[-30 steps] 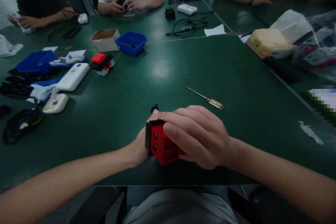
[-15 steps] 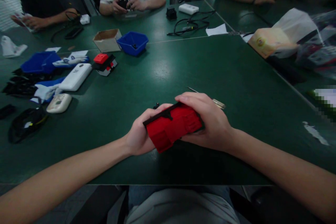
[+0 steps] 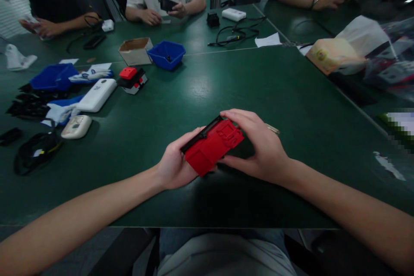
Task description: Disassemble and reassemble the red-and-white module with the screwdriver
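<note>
A red plastic part with a black strip along its upper edge [image 3: 211, 148] is held just above the table, tilted up to the right. My left hand [image 3: 176, 161] cradles its left end and underside, fingers closed around it. At the upper right, my right hand [image 3: 263, 146] spans the part, its fingertips on the top corner and its thumb by the lower edge. A gap shows between that palm and the part. Behind the right hand, a thin metallic tool [image 3: 273, 129] lies mostly hidden. The part's underside is out of sight.
To the left lie a red, black and white block [image 3: 132, 81], a white power bank [image 3: 97, 95], gloves [image 3: 60, 112] and a coiled cable [image 3: 37, 153]. Farther back are a cardboard box [image 3: 136, 54] and a blue bin [image 3: 166, 56]. Other people sit across the table.
The red part has turned, its right end rising and more of its face showing. My right hand has loosened from wrapping its end to holding it by the fingertips.
</note>
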Demonstrator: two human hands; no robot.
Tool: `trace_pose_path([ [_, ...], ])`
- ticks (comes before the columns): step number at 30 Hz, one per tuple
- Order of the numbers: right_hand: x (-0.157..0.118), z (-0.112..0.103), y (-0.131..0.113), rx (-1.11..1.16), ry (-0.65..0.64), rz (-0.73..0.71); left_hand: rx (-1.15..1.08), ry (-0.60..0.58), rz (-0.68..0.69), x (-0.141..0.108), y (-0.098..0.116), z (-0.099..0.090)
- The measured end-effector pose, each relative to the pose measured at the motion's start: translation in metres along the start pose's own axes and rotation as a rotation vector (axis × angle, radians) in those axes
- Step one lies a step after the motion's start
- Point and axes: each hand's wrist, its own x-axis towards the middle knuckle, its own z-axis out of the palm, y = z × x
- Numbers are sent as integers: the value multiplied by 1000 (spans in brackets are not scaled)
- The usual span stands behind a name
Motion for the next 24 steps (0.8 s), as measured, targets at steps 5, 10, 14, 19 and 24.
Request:
trace_pose_path([
  [5,2,-1,-8,88,2,83,-180,39,29,1,0,2],
  [10,5,-1,-17,217,23,191,-121,107,92,0,-2,9],
  [14,9,1,-19,138,82,215,-122,102,95,1,-5,10],
  [19,11,1,-20,123,91,242,-112,97,91,1,-8,7],
  [24,10,-1,-19,110,83,235,-77,114,90,0,-9,7],
])
